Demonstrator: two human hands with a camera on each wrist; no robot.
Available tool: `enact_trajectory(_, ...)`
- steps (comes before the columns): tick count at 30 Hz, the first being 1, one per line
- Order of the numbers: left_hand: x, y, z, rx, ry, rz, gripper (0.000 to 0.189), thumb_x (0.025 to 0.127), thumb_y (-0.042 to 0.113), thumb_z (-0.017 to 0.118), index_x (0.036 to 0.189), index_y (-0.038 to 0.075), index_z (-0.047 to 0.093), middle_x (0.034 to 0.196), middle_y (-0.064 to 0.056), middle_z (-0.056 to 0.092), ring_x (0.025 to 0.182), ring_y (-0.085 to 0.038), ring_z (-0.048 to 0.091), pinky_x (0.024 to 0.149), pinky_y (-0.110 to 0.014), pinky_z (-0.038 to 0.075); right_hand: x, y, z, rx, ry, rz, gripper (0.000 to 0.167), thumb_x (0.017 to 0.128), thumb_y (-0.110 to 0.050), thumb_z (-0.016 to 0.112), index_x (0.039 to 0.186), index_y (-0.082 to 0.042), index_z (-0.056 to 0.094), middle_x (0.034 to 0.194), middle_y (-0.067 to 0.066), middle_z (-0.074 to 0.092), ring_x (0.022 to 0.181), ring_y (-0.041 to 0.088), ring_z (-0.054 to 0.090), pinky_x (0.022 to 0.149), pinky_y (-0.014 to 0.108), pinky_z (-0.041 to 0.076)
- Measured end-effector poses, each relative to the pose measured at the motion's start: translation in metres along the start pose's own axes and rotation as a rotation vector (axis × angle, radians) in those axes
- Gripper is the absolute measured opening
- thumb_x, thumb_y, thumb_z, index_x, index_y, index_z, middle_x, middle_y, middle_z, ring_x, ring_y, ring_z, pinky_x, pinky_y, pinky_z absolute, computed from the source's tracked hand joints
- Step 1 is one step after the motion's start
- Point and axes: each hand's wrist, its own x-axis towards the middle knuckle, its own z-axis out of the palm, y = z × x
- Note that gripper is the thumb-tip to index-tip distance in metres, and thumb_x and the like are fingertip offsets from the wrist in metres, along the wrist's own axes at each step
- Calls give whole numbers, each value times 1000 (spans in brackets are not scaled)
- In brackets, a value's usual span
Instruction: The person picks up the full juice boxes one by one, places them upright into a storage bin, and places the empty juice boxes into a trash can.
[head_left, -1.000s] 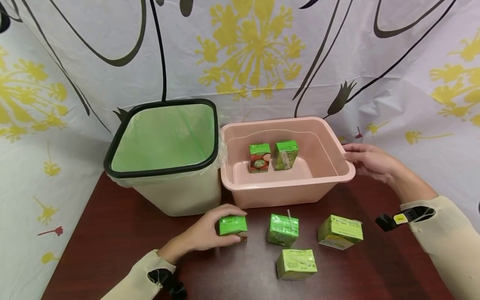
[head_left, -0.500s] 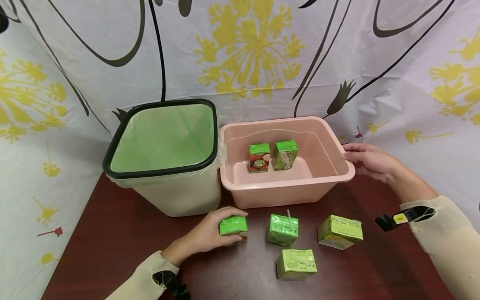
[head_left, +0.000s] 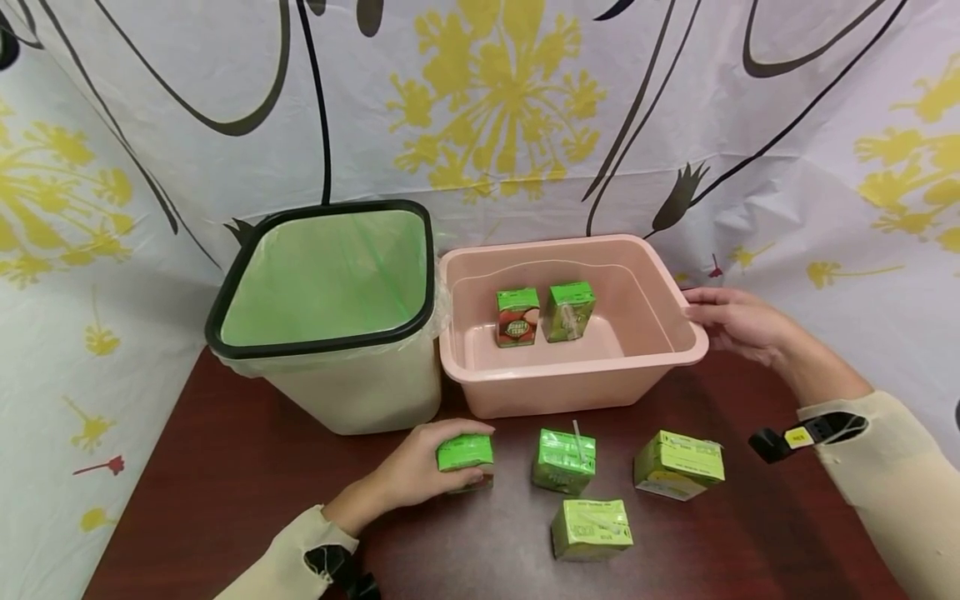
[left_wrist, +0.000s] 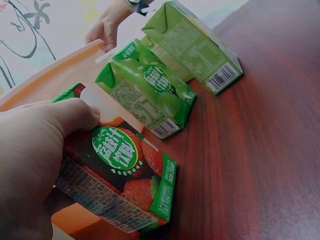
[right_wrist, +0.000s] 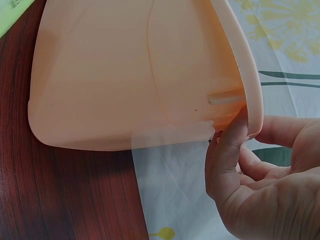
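Observation:
My left hand [head_left: 411, 467] grips a lychee juice box [left_wrist: 120, 160], dark with red fruit pictures and a green top, at the table in front of the bins. In the left wrist view the thumb lies across its printed face. My right hand [head_left: 750, 327] pinches the right rim of a pink plastic basin [head_left: 555, 377], with fingers on both sides of the rim in the right wrist view. Inside the basin stand a red-and-green juice box [head_left: 517, 321] and a green juice box [head_left: 570, 312] side by side.
A green grape juice box [head_left: 564, 463] with a straw, a yellow-green box [head_left: 678, 467] and another yellow-green box [head_left: 592, 531] lie right of my left hand. Left of the basin stands a bag-lined bin [head_left: 360, 387] with a black rim. A patterned sheet [head_left: 480, 100] hangs behind.
My left wrist has shifted slightly right while the hand stays round the juice box. My right hand and the basin hold their places.

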Motion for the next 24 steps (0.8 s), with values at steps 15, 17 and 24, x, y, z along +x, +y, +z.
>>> enact_trajectory(15,26,51,-19,-44,-81,75,44,88,16,83,129,19,67,113,5,70,84,-7,61,73,-25,56,0,-2,1,-29,25,14,25,106,-3,49,107,-19,68,99,2,70,87,13,70,70,30,59)
enact_trajectory(17,33,60,-21,-58,-98,91,44,88,15,83,129,18,67,114,5,70,83,-6,61,72,-24,56,0,-2,1,-32,25,16,25,106,-3,49,107,-19,68,99,2,70,87,13,70,70,31,59)
enact_trajectory(24,72,93,-29,-69,-129,175,45,86,14,84,128,13,68,116,4,68,83,-5,60,71,-23,55,0,-2,1,-30,32,25,24,105,-3,49,106,-18,68,98,2,70,86,13,70,70,30,59)
